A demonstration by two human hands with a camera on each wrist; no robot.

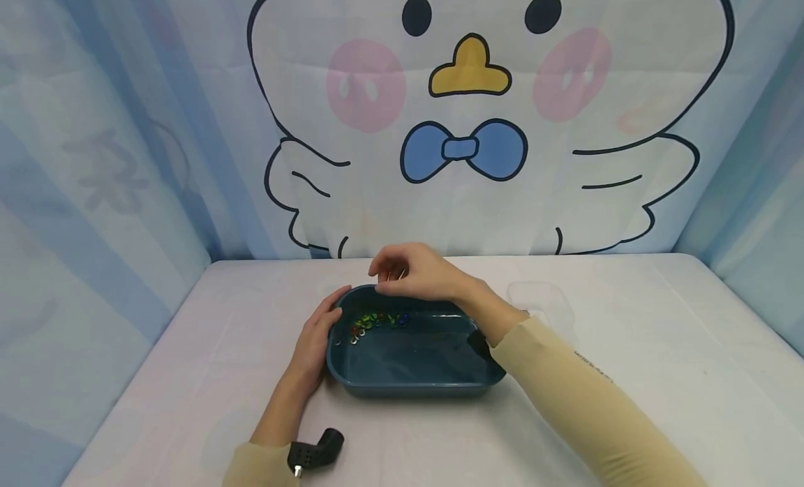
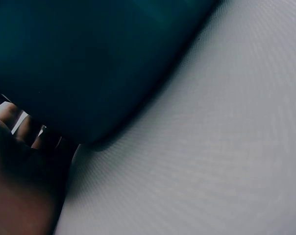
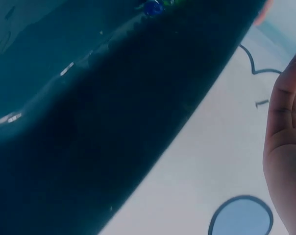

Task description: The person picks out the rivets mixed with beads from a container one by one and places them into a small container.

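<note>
A dark teal basin [image 1: 414, 391] with rounded corners stands on the table. Small shiny, glassy pieces in green, yellow, red and blue lie in its far left part; a round blue one [image 3: 153, 7] shows in the right wrist view. My left hand [image 1: 317, 337] rests along the basin's left side, fingers extended against the outer wall. Above the far rim is my right hand [image 1: 423, 272], fingers bent toward the thumb. Thin light lines show between those fingers, too small to identify. The right wrist view shows part of this hand, its fingertips cut off at the edge.
A clear plastic container [image 1: 543, 307] sits on the white tabletop [image 1: 653, 375], right of the basin and partly behind my right arm. A black wrist camera [image 1: 317, 451] is strapped to the left wrist. A printed curtain [image 1: 465, 215] hangs behind the table.
</note>
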